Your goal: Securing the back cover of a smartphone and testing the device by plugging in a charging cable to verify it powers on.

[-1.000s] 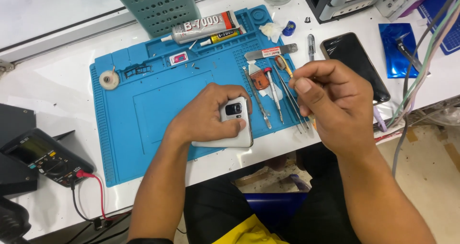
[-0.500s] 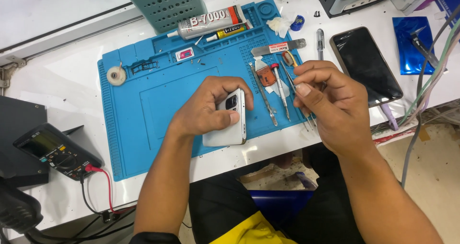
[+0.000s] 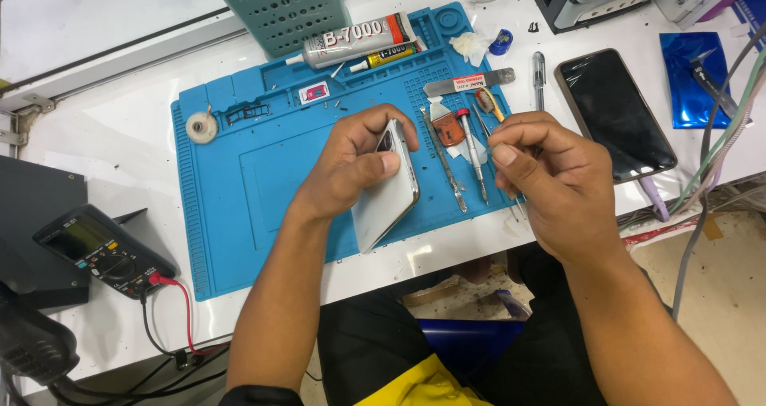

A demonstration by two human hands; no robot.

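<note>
Blue work mat: partly hidden by my arms. White phone: gripped in my left hand, now tilted on edge above the mat, flat before. Right hand: fingers pinched shut; held item too small to tell.

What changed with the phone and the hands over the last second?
The left hand tipped the white phone from lying flat on the blue mat up onto its edge, keeping hold. The right hand stayed raised over the tools; the black phone did not move.
</note>
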